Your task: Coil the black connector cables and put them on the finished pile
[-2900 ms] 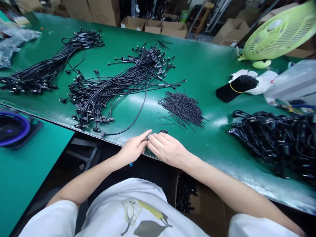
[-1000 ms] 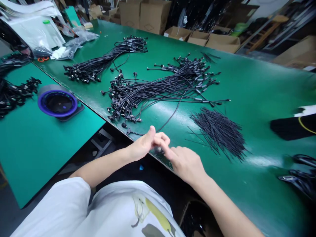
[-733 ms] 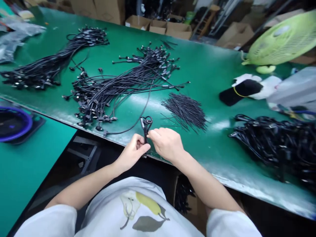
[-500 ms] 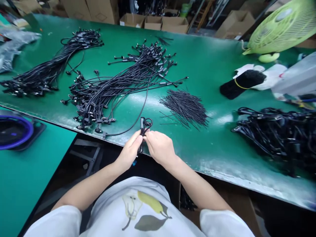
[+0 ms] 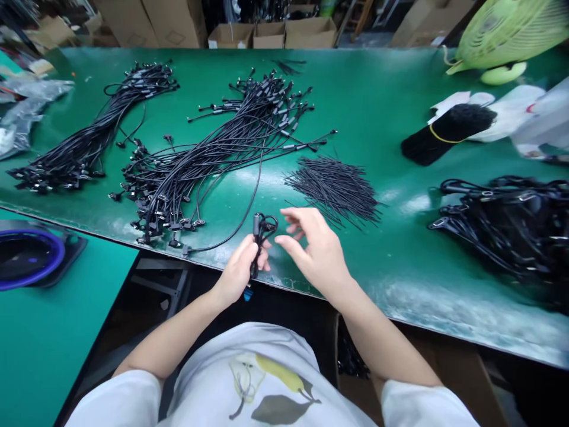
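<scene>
Left hand (image 5: 237, 276) is clenched around a black cable (image 5: 255, 255), fingers curled over its thin, matte, rubbery length. Above the fist the cable bends into a small loop beside a stubby cylindrical connector (image 5: 256, 224), and a speck of blue plastic (image 5: 247, 295) shows just below. Right hand (image 5: 316, 252) is open and grasps nothing, its fingers spread and curved just beside the loop.

Under them runs the worn, whitish edge of a glossy green mat (image 5: 382, 101). Nearest on it lies a spiky heap of short black wires (image 5: 333, 190), beside long bundles of black connector cables (image 5: 178, 172). To the right sits a dense black cable tangle (image 5: 502, 228), and beyond it a bristly black bunch of wires (image 5: 447, 133) tied with a yellow band. Farthest back stand a ribbed lime-green fan (image 5: 502, 29) and corrugated cardboard boxes (image 5: 271, 34).
</scene>
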### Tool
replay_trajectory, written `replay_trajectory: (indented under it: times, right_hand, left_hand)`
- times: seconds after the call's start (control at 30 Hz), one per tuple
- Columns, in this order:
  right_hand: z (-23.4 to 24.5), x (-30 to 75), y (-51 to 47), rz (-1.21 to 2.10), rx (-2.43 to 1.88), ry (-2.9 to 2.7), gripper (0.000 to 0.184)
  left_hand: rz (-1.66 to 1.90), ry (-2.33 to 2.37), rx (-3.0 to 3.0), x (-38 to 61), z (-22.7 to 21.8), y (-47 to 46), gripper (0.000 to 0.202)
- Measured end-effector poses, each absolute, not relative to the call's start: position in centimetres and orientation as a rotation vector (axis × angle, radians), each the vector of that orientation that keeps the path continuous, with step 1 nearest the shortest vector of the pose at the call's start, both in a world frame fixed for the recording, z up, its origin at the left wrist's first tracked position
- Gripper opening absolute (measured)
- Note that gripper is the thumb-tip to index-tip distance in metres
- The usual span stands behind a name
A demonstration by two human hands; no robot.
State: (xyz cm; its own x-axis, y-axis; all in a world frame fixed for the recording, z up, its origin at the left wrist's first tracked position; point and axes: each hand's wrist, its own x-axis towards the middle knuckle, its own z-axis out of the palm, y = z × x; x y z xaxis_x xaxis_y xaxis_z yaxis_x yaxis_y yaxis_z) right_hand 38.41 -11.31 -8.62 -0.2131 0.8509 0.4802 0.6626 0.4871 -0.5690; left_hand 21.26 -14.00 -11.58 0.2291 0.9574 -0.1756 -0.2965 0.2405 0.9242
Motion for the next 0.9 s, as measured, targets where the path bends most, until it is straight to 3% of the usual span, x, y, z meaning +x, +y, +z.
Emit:
replay_trajectory:
  times: [0.17,0.3,0.4,0.47,0.53,0.67,0.73,0.8,0.9]
  right_hand:
    - [-9.7,36.8,-11.0,-0.177,-0.988,-2.060,0.015]
    - [-10.4,36.4,-11.4,-0.203,-0.650,-2.123,0.017]
    - [-10.1,37.1,-11.0,0.069,-0.792,-1.995,0.016]
    - [-9.8,37.7,-10.6,0.420,-0.950,-1.856,0.044]
    - [-9.5,38.0,-10.4,0.853,-0.985,-1.819,0.060]
    - [-9.2,38.2,-10.9,1.428,-0.864,-1.701,0.045]
    - [-8.8,38.2,-11.4,1.508,-0.787,-1.628,0.044]
    - [-8.3,38.1,-11.9,1.487,-0.761,-1.659,0.054]
    - [-7.8,37.9,-12.1,1.164,-0.937,-1.733,0.053]
  left_hand:
    - [0.995,1.018,1.032,22.6,-12.0,-14.4,0.037]
    - [1.041,1.056,0.974,22.9,-11.9,-14.2,0.032]
    - [1.067,0.970,0.852,22.8,-11.7,-13.9,0.032]
    - [1.060,0.894,0.807,22.6,-11.7,-13.9,0.033]
    - [1.040,0.838,0.778,22.3,-11.7,-14.0,0.035]
    - [0.889,0.672,0.791,21.9,-12.0,-14.2,0.051]
    - [0.835,0.631,0.849,21.8,-12.1,-14.3,0.060]
    - [0.859,0.693,0.916,21.9,-12.1,-14.3,0.063]
    - [0.953,0.761,0.955,22.0,-12.0,-14.3,0.058]
